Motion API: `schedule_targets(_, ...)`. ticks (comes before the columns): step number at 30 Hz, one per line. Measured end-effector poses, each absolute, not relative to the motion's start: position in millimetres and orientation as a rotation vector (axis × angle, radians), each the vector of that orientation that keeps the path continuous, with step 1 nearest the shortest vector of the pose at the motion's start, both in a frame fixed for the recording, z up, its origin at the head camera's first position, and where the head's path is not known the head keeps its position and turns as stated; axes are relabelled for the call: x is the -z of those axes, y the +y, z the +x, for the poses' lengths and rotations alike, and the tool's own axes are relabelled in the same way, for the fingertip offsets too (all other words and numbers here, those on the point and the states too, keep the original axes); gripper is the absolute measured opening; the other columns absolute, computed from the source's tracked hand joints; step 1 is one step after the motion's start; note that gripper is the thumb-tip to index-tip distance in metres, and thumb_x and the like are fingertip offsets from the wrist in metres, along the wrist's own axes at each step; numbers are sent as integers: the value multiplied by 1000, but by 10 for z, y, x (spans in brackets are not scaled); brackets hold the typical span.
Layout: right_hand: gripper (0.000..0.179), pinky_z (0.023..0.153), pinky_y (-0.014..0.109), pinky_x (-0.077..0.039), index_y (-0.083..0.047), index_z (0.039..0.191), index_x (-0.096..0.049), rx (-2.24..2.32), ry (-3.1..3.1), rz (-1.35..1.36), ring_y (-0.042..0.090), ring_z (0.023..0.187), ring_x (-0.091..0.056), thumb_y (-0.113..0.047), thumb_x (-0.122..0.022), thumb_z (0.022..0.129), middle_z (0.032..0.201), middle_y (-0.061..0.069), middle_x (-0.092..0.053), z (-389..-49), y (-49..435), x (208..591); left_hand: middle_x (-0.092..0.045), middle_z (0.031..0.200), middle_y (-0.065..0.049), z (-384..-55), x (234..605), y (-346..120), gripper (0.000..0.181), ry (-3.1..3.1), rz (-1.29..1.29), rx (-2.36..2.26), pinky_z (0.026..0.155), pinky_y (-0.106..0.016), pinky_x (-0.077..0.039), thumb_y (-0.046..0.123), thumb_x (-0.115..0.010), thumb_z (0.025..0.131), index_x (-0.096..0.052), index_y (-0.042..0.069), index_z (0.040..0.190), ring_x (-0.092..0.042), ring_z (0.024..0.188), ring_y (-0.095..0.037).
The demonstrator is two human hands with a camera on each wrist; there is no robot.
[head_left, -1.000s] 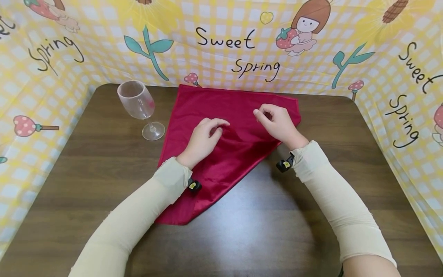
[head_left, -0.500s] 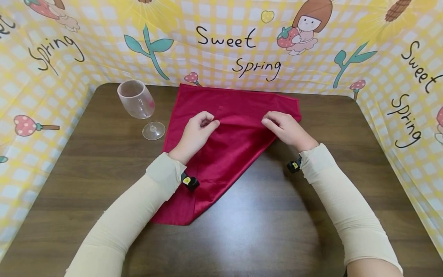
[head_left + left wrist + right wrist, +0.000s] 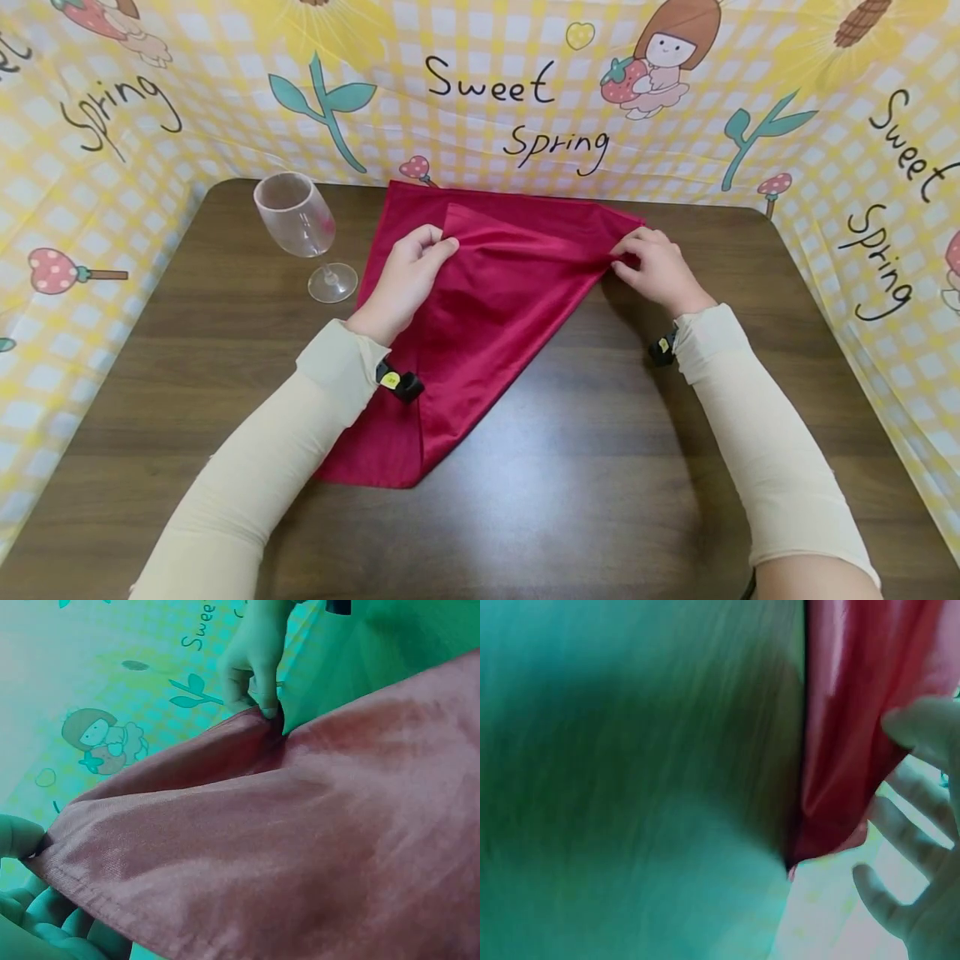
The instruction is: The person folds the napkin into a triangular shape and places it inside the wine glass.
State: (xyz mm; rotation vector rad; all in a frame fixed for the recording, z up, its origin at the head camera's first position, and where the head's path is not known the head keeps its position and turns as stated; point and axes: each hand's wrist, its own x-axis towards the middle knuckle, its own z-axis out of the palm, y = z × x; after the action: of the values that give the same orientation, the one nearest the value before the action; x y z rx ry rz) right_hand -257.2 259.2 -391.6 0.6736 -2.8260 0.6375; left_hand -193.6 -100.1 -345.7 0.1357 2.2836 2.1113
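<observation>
one clear stemmed wine glass stands at the upper left of the frame on the wood-grain desk. to its right, the left hand pinches a corner of a satiny crimson cloth, thumb against fingers. the cloth lies partly folded over in the middle of the frame, its long slanting edge facing lower right. right of centre, the right hand pinches the cloth near its right end. a yellow-checked backdrop rises at far right.
</observation>
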Motion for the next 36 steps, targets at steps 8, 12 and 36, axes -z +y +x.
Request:
schedule_targets(8,11,90,44,-37,0,96,-61,-823,-2726,387,33,102,-48,-7,-58,88,104,18,-52,-2628,2674,3945,-42,58,0,-1919,3370,-994,21,2260,198,-2156,59,-26,-37,24,-56,94,-51,10,81,-46,61,-17)
schedule_targets(12,12,88,42,-41,-1,101,-62,-893,-2646,303,30,101,-53,-6,-54,92,103,17,-57,-2655,2705,3975,-40,60,-1,-1923,3353,-989,24,2268,215,-2186,61,-26,-37,26,-55,95,-50,9,78,-44,63,-17)
schedule_targets(36,19,70,21,-37,1,89,-57,-1100,-2710,411,23,80,-50,13,-47,79,86,10,-57,-2554,2884,3892,-46,57,2,-2070,3394,-1188,18,2322,86,-2251,59,-24,-38,22,-58,93,-59,7,83,-46,59,-12)
